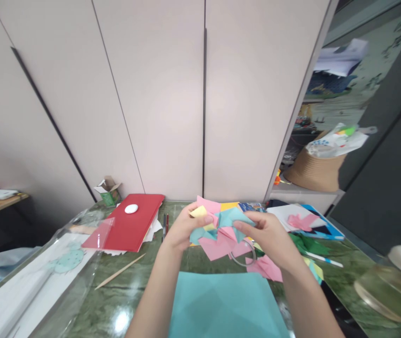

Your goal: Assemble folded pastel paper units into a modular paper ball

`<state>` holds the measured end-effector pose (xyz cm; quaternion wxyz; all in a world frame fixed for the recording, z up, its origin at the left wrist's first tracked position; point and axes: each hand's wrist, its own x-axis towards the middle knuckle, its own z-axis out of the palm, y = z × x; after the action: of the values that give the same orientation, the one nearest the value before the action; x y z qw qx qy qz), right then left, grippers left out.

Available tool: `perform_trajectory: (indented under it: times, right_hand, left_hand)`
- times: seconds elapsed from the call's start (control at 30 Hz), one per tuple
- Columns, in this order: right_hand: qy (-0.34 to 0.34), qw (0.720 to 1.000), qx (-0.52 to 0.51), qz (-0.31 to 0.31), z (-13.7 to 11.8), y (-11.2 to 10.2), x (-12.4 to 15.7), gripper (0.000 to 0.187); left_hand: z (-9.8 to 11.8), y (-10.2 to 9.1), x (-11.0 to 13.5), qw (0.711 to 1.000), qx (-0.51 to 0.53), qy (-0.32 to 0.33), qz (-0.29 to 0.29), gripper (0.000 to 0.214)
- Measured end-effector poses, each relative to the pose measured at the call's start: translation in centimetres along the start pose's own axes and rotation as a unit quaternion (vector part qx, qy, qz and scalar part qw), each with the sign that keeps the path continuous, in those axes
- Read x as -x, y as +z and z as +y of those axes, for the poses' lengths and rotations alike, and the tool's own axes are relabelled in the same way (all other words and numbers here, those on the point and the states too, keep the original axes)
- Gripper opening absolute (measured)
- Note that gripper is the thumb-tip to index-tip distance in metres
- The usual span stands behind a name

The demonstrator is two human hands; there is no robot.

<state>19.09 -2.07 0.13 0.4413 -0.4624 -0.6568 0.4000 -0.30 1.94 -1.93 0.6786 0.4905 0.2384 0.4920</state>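
Observation:
Both my hands hold a folded paper piece (221, 227) made of pink, teal and yellow parts, raised a little above the green table (123, 291). My left hand (182, 230) pinches its left side, with a yellow flap at the fingertips. My right hand (268, 237) grips its right side, fingers closed on a teal point. A large teal paper sheet (226, 305) lies flat below my forearms. A pink folded piece (265, 267) lies on the table under my right wrist.
A red folder (126, 225) with a white round object (131, 208) lies at the left, a wooden stick (119, 271) in front of it. Clear plastic wrap (63, 263) covers the left edge. Papers (304, 220) and a pen (323, 259) sit right; a bowl (386, 286) far right.

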Motion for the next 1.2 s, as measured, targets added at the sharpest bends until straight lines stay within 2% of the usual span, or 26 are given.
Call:
perform_trajectory:
  times: [0.3, 0.4, 0.5, 0.63, 0.87, 0.97, 1.1, 1.2]
  right_hand:
    - [-0.020, 0.995, 0.070, 0.066, -0.1, 0.3, 0.1, 0.015]
    - [-0.033, 0.993, 0.086, 0.077, -0.2, 0.3, 0.1, 0.017]
    - [-0.060, 0.993, 0.085, 0.062, -0.3, 0.3, 0.0, 0.020]
    - [-0.063, 0.991, 0.106, 0.044, -0.1, 0.5, 0.0, 0.021]
    - [-0.104, 0.979, 0.168, 0.054, -0.5, 1.1, 0.2, 0.015]
    - [-0.094, 0.984, 0.148, 0.044, -0.4, 0.8, 0.2, 0.014]
    - [-0.092, 0.989, 0.116, 0.008, -0.1, 0.2, 0.1, 0.022]
    - [-0.088, 0.989, 0.121, 0.007, -0.1, 0.2, 0.2, 0.024]
  left_hand:
    - [0.2, 0.4, 0.3, 0.998, -0.054, 0.003, 0.013, 0.030]
    - [0.4, 0.5, 0.5, 0.997, -0.072, 0.007, -0.004, 0.025]
    - [0.7, 0.7, 0.7, 0.992, -0.124, 0.019, -0.032, 0.019]
    - [1.0, 1.1, 0.8, 0.981, -0.183, 0.029, -0.052, 0.013]
    - [0.6, 1.1, 0.7, 0.973, -0.225, 0.013, -0.059, 0.014]
    - [0.7, 1.1, 0.8, 0.971, -0.229, -0.002, -0.071, 0.013]
    - [1.0, 1.1, 1.1, 0.969, -0.227, -0.015, -0.098, 0.013]
    - [1.2, 1.2, 1.2, 0.965, -0.240, -0.021, -0.107, 0.015]
